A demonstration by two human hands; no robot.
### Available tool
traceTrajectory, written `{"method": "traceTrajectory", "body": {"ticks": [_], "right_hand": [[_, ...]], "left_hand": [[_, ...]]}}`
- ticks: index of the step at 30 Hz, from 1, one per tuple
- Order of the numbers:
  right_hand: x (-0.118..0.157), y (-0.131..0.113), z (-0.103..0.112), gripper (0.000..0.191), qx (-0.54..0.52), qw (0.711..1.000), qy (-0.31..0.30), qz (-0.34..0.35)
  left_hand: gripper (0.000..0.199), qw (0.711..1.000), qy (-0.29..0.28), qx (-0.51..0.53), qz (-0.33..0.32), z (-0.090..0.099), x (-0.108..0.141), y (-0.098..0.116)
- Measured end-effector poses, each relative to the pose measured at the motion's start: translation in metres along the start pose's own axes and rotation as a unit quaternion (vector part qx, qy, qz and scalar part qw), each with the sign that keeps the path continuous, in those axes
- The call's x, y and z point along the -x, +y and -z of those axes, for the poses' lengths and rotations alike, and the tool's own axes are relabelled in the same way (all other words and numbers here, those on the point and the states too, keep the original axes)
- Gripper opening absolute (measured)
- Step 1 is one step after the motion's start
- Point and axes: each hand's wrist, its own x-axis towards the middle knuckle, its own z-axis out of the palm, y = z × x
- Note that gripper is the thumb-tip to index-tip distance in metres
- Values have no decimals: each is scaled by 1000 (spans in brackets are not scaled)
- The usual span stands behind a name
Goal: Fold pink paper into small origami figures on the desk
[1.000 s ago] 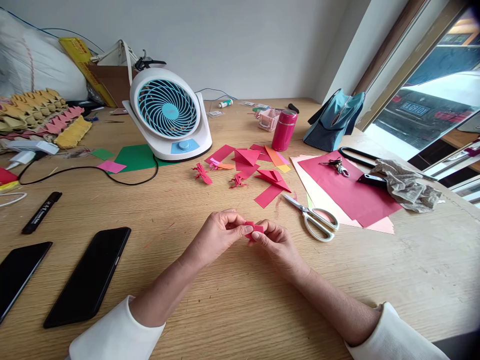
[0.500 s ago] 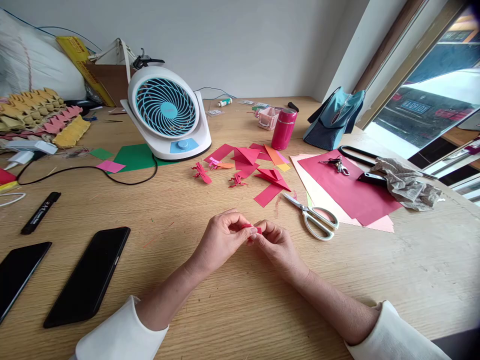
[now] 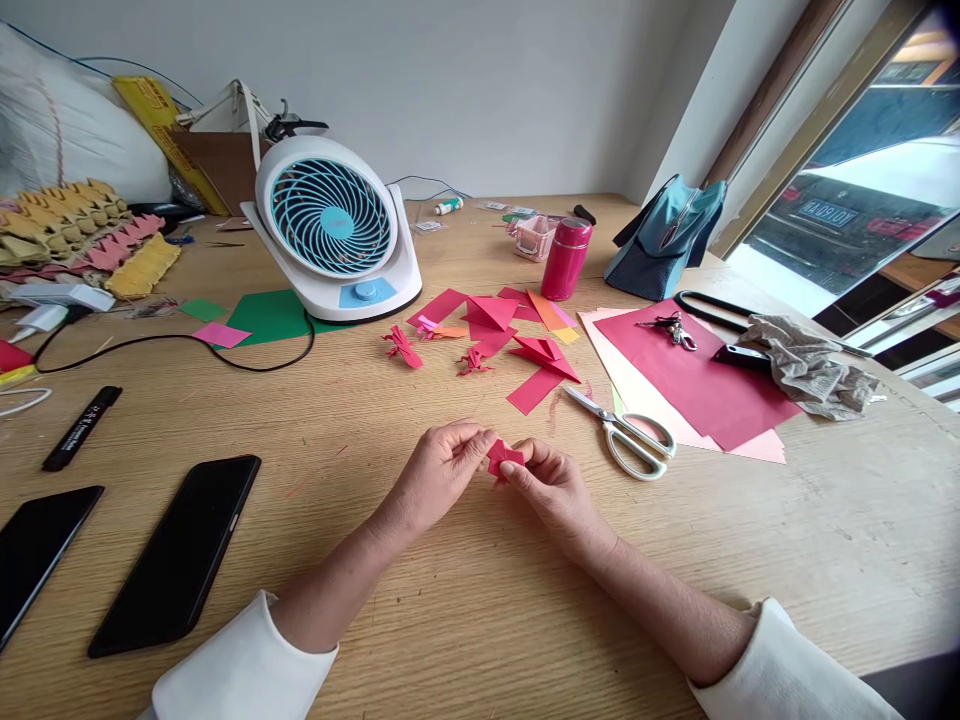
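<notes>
Folded red paper (image 3: 504, 460) is up between both hands near mid-table; right hand (image 3: 553, 495) has it pinched between thumb and forefinger; left hand (image 3: 439, 475) has thumb and fingertips together at the paper's upper left edge; can't tell if those tips grip it.

Room around the hands: wood between left forearm and the big phone (image 3: 176, 555); a second phone (image 3: 45, 560) is cut by the left frame edge, marker (image 3: 82, 428) beyond it; nearest item on the right is the scissors (image 3: 611, 420), blades half apart, points toward the small red figures (image 3: 474, 362) and loose red pieces (image 3: 491, 312) ahead of the hands; right forearm has a wide stretch of wood to its right, up to the red sheet (image 3: 720, 390); that lies on paler sheets, with keys (image 3: 677, 330) on it and crumpled grey cloth (image 3: 814, 365) over its right side.

Surface: light wood table (image 3: 450, 640), visible grain, some reddish marks; far edge runs along the pale wall (image 3: 487, 100), right edge slants by the window (image 3: 862, 200); white and blue fan (image 3: 337, 225) at back left, partly over green paper (image 3: 270, 315); black cable (image 3: 262, 370) loops in front; red bottle (image 3: 568, 260) and teal bag (image 3: 660, 245) stand back right; white sack (image 3: 75, 115) fills the far left corner; parked car visible outside.
</notes>
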Motion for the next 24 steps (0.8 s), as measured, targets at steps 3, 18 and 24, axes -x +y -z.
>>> {"method": "traceTrajectory", "body": {"ticks": [3,18,24], "right_hand": [[-1,1,1,33,-14,1000,18,-15],[-1,-2,1,33,-17,999,-24,-30],[0,-2,2,36,18,999,-37,-9]], "left_hand": [[30,997,-8,62,39,-4,1,-4],[17,996,17,35,79,-1,0,-7],[18,997,11,4,72,-4,1,-5]]}}
